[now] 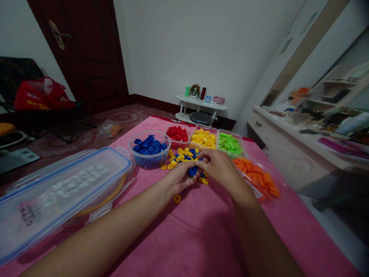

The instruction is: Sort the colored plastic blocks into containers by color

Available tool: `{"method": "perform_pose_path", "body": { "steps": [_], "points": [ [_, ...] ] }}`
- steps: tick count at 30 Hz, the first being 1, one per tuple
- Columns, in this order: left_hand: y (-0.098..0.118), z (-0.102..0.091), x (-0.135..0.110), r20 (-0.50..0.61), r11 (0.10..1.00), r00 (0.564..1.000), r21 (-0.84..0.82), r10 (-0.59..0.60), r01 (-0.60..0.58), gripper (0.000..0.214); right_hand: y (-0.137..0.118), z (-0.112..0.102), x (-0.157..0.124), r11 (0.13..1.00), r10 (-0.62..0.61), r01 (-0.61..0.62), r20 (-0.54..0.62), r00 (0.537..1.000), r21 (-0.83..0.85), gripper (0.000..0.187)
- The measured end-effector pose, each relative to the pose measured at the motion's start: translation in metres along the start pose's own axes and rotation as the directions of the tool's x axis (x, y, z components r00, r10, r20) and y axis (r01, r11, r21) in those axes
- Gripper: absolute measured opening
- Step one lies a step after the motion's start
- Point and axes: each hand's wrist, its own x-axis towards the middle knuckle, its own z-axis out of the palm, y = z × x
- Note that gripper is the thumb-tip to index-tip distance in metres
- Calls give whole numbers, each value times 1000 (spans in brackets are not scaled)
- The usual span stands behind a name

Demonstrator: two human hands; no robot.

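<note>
My left hand (183,177) is curled, palm up, around several blue plastic building pieces (193,171) over the pink cloth. Against it, my right hand (215,163) has thumb and fingers bent together close to those pieces; what its fingertips pinch, if anything, is hidden. Just beyond both hands lies a loose pile of yellow and blue pieces (184,154). A yellow ring-shaped piece (177,199) rests on the cloth below my left hand, and another yellow ring (164,167) sits by the round tub.
A round tub of blue pieces (150,148) stands left. Behind are boxes of red (177,133), yellow (204,138) and green pieces (230,143); orange pieces (258,177) fill a container at right. Clear lids (72,192) cover the table's left side.
</note>
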Motion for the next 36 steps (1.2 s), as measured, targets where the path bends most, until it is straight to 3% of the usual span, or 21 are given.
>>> {"method": "perform_pose_path", "body": {
  "steps": [5,9,14,22,27,29,31,33,36],
  "points": [
    [-3,-4,4,50,996,997,70,56,-59,10,5,-5,1,999,-16,17,-23,1000,44,14],
    [-3,-1,2,27,987,995,125,100,-102,9,6,-8,-1,1000,-4,5,-22,1000,14,25],
    [-1,1,-3,82,961,990,244,112,-129,11,7,-8,0,999,-12,12,20,1000,32,17],
    [5,8,-10,87,930,981,312,175,-193,9,16,-13,3,978,-5,29,-114,993,209,17],
    [35,7,-16,107,867,947,382,303,-320,13,19,-18,3,961,48,21,-241,969,275,17],
    [52,4,-18,101,787,901,454,421,-419,16,20,-19,3,956,66,14,-262,963,294,17],
    [69,0,-20,81,652,819,565,567,-507,17,21,-19,3,953,75,12,-270,960,304,18],
    [83,-8,-21,75,453,690,702,720,-549,20,20,-18,4,954,72,11,-265,962,299,19],
    [96,-22,-18,137,130,494,874,859,-468,26,18,-16,4,964,46,19,-236,971,264,18]
  ]
}}
